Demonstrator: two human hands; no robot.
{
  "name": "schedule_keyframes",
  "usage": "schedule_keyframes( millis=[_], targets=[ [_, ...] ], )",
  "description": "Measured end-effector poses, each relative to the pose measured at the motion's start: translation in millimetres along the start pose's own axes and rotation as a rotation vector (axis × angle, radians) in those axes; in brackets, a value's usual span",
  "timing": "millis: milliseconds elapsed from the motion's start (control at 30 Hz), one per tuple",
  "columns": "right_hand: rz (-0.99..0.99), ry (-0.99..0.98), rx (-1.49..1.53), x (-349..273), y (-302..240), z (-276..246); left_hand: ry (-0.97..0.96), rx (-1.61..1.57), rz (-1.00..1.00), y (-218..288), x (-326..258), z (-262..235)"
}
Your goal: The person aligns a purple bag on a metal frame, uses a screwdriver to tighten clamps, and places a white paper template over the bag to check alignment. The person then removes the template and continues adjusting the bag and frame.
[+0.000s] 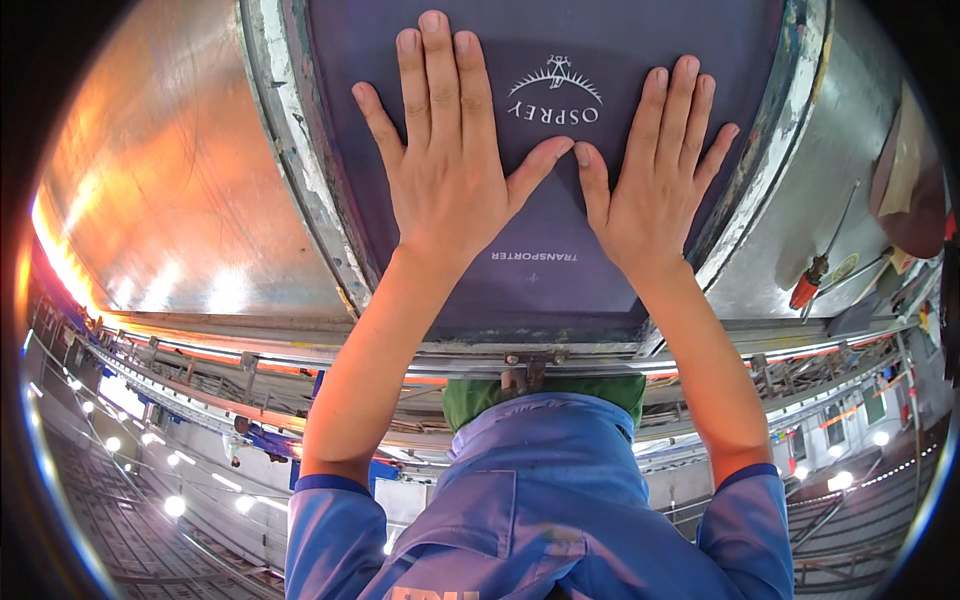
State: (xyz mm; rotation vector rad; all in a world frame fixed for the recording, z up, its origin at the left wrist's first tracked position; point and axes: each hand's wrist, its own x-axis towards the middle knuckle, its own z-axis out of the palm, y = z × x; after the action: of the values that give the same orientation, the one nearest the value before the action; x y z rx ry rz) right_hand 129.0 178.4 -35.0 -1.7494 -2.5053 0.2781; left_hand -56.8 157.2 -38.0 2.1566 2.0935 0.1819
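Both of my hands lie flat on a dark purple-grey printed sheet (550,210), which carries a pale emblem and upside-down lettering. My left hand (445,160) spreads its fingers left of the emblem, palm down. To the emblem's right, my right hand (652,165) rests the same way, its fingers a little apart. The two thumb tips nearly meet just below the emblem. Neither hand holds anything. Around the sheet runs a worn frame (290,130) with white and dark paint stains; what lies under the palms is hidden.
Shiny metal table surface (180,200) extends on the left, with a bright orange glare. On the right lie a red-handled screwdriver (806,284) and a dark rounded piece (905,190). A metal clamp or hinge (525,372) sits at the frame's near edge, close to my body.
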Motion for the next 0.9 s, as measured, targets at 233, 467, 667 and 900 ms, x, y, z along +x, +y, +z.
schedule_keyframes(
  millis=[233, 467, 667, 900],
  targets=[
    [-0.027, 0.069, 0.032, 0.8, -2.3, 1.3, -0.177, -0.06, -0.063, 6.2, 11.7, -27.1],
    [-0.013, 0.023, -0.006, 5.3, -6.0, -10.5, 0.023, -0.016, 0.005, 2.7, 4.6, -7.7],
    [-0.032, 0.049, -0.05, 5.2, -5.6, -11.9, 0.077, -0.045, 0.011, 4.2, 5.9, -7.6],
    [-0.071, 0.164, -0.051, 0.8, -3.7, -1.3, 0.217, 0.01, 0.074, 0.8, 0.3, 0.8]
  ],
)
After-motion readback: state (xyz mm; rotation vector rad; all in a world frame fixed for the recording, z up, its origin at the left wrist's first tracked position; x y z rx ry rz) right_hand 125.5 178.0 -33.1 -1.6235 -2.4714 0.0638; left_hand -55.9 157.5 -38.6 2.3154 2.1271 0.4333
